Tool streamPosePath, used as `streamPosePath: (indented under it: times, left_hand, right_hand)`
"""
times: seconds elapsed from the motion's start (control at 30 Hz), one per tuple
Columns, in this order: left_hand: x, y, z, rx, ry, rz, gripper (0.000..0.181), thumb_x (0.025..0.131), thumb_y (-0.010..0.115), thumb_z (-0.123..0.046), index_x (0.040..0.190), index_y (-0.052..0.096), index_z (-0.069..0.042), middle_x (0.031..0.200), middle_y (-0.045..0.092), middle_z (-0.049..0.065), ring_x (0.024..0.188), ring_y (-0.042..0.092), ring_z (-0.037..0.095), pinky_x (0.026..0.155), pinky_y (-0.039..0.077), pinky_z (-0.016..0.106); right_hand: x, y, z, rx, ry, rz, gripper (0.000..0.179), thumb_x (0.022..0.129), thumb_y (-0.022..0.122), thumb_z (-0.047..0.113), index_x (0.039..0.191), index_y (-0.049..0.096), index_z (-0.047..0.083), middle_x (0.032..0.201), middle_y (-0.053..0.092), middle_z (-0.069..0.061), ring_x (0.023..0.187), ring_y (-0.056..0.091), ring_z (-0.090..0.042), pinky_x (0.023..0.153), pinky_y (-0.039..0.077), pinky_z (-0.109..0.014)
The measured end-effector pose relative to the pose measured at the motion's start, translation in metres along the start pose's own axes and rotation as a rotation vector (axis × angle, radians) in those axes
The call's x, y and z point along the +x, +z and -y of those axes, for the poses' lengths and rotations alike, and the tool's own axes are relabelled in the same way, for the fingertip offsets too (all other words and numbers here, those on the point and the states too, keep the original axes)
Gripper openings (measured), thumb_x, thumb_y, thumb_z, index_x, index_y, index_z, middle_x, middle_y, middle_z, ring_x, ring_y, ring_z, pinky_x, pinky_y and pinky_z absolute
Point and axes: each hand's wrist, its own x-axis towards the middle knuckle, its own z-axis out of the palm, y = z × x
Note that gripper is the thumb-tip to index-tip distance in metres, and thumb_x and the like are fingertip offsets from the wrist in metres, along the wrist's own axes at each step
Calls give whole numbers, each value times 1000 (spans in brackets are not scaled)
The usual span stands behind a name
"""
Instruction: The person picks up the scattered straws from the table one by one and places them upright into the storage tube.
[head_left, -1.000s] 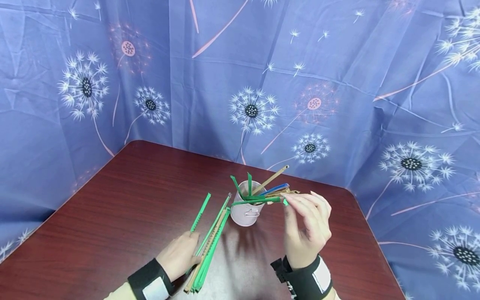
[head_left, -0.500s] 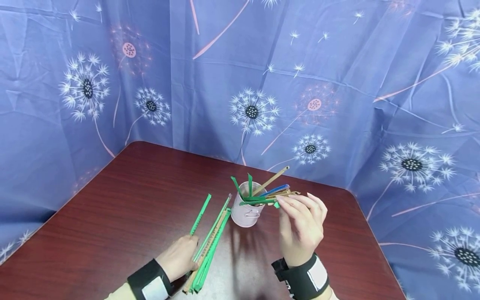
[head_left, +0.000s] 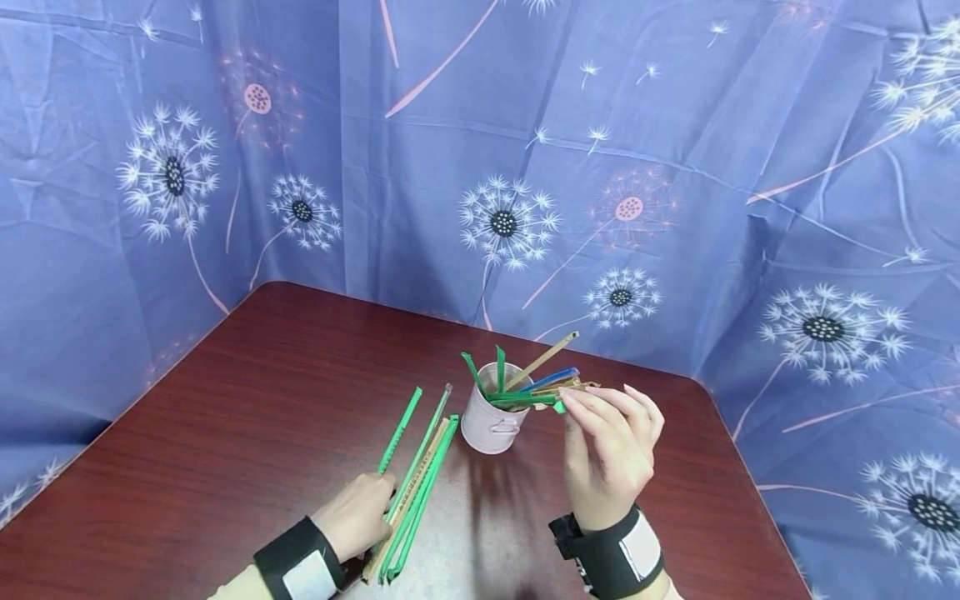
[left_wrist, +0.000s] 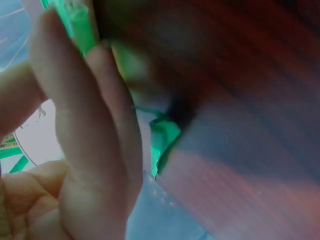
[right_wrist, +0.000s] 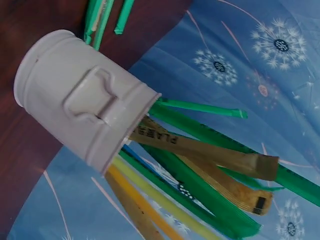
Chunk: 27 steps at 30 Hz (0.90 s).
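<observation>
In the head view, the right hand (head_left: 609,454) pinches a green stick (head_left: 534,402), whose far end no longer juts past the cup (head_left: 487,429) to this hand's left, so it seems at or inside the mouth; the left hand (head_left: 360,515) grips sticks (head_left: 411,492) now fanned wider above the bench (head_left: 300,375). The left wrist view shows a crumpled green end (left_wrist: 162,140) beside blurred fingers (left_wrist: 85,115). In the right wrist view, a brown stick (right_wrist: 210,154) and others crowd the mouth ahead of that hand, itself unseen there.

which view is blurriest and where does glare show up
Left wrist: blurriest, left hand soft, table smeared; head: pale glare on the table in front of the cup, with streaky shadows; right wrist: cup outline clearer.
</observation>
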Motion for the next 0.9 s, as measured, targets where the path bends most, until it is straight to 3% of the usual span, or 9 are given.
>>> streamPosePath:
  times: [0.13, 0.23, 0.4, 0.6, 0.73, 0.9]
  left_hand:
    - [-2, -1, 1, -1, 10, 1, 24, 64, 66, 13, 85, 62, 2, 69, 53, 5, 63, 52, 20, 54, 49, 40]
    - [-3, -1, 1, -3, 16, 9, 22, 65, 64, 12, 82, 59, -1, 66, 49, 3, 60, 48, 18, 52, 45, 37]
    - [-5, -3, 1, -23, 10, 37, 21, 68, 61, 13, 85, 62, 0, 66, 47, 2, 59, 45, 17, 52, 42, 34]
    - [-4, 0, 3, 23, 51, -45, 32, 67, 64, 10, 99, 70, 6, 70, 58, 2, 72, 57, 19, 63, 53, 42]
    - [-4, 2, 1, 29, 32, -81, 31, 70, 67, 7, 102, 71, 9, 78, 64, 9, 81, 63, 26, 71, 55, 48]
    - [-3, 1, -1, 9, 17, -109, 26, 73, 69, 6, 99, 71, 7, 83, 66, 11, 82, 64, 29, 72, 55, 50]
  right_hand:
    - [-8, -2, -4, -44, 11, 121, 17, 87, 71, 7, 75, 77, -3, 73, 74, -15, 76, 63, -37, 95, 39, -48]
    - [-17, -2, -8, -76, 17, 204, 6, 80, 73, 0, 79, 79, -1, 75, 74, -13, 78, 64, -37, 91, 39, -52]
    - [-31, -3, -12, -118, 23, 324, 20, 68, 77, -8, 84, 80, 3, 78, 75, -9, 83, 65, -33, 87, 37, -59]
    - [-40, -2, -12, -161, 49, 444, 18, 74, 73, -2, 89, 80, 5, 81, 76, -6, 88, 66, -29, 91, 36, -60]
    - [-43, -2, -12, -219, 81, 530, 16, 79, 70, 4, 91, 80, 5, 82, 76, -6, 94, 64, -30, 94, 35, -62]
    - [-48, -2, -13, -289, 93, 607, 14, 81, 72, 8, 91, 81, 5, 88, 76, -7, 101, 60, -32, 98, 34, -63]
